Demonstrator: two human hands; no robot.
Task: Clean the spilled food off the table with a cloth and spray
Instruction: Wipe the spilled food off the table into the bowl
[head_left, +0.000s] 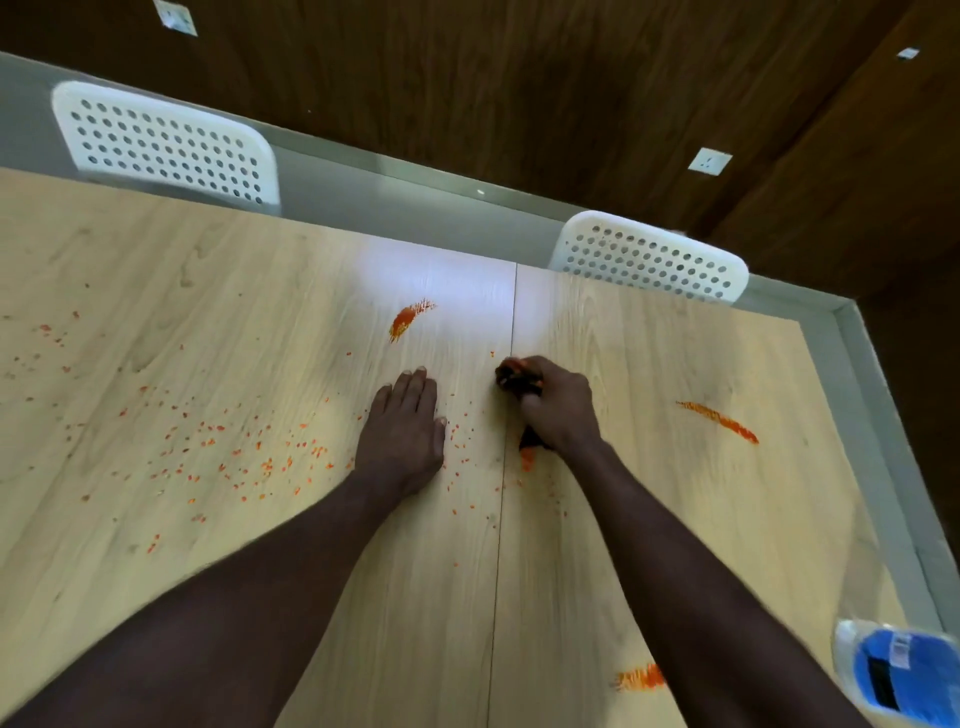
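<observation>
All positions are given from the table seam (506, 415). Far left of the seam, orange crumbs (234, 452) lie scattered over the table (156, 597). Just left of it, my left hand (402, 431) rests flat, palm down, fingers straight and close together, holding nothing. Left of the seam and farther from me is an orange smear (410, 318). Just right of the seam, my right hand (558, 410) has its fingers curled tight round a bunched dark cloth (514, 376), held against the surface. Well right lies a second smear (719, 421); a third (639, 678) lies right of the seam, near me. The spray bottle (898, 670) is farthest right, with no hand on it.

I judge the step to be wiping, with most of the spill remaining. The next move likely calls for drawing the cloth across the seam to gather the crumbs, not scatter them, then spraying the smears.
</observation>
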